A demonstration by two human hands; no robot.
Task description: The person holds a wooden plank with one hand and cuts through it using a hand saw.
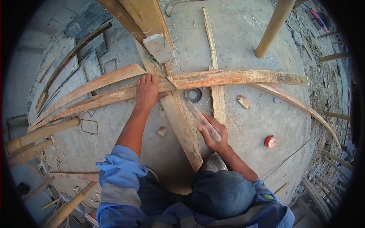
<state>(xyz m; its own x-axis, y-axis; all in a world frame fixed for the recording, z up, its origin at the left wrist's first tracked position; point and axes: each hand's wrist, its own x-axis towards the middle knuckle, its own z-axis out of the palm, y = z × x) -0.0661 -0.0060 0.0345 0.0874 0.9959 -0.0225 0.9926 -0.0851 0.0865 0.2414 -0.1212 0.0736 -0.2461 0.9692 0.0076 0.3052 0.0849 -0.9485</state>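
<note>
A long, slightly bent wooden beam [235, 78] lies crosswise over a board. My left hand [147, 90] presses on the beam left of a thin diagonal cut line, its fingers curled over the top and its thumb out to the side. Closed around a handsaw [199, 117] is my right hand [215, 132]. The saw is narrow and pale, smeared by motion, and points up-left toward the cut line; its blade is hard to make out. Sawdust covers the supporting board [180, 127] beneath the cut.
A black tape roll [193, 95] sits just beyond the saw. To the right are a red tape measure [270, 142] and a wood offcut [243, 102]. Wooden posts [275, 28] stand ahead. Curved strips and round poles [42, 135] lie at left.
</note>
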